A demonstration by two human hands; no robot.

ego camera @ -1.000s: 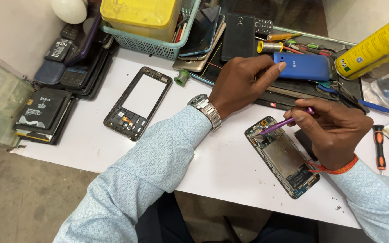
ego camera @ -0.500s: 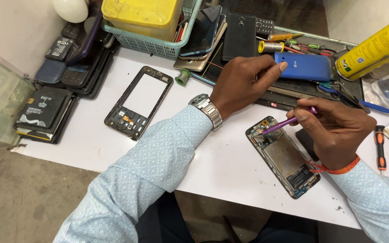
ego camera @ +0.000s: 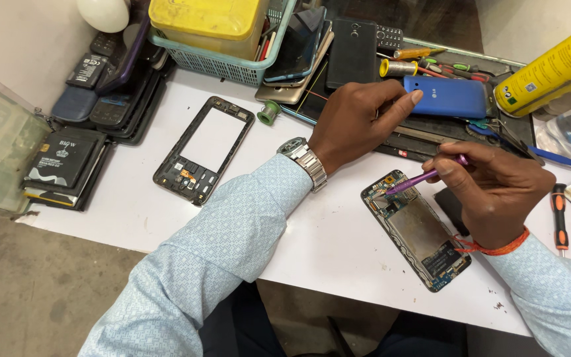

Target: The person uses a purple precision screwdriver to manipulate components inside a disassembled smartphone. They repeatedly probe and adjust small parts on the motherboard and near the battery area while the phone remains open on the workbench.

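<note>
right hand [ego camera: 497, 198] pinches a purple screwdriver [ego camera: 424, 177] over the opened phone's [ego camera: 418, 228] bare circuit board.

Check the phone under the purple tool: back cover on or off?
Off. The phone lies flat on the white table with circuit board and metal plate exposed; the right hand holds the purple tool at its upper end.

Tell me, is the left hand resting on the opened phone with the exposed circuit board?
No, the left hand reaches to the blue phone, while the opened phone lies under the right hand's purple tool.
</note>
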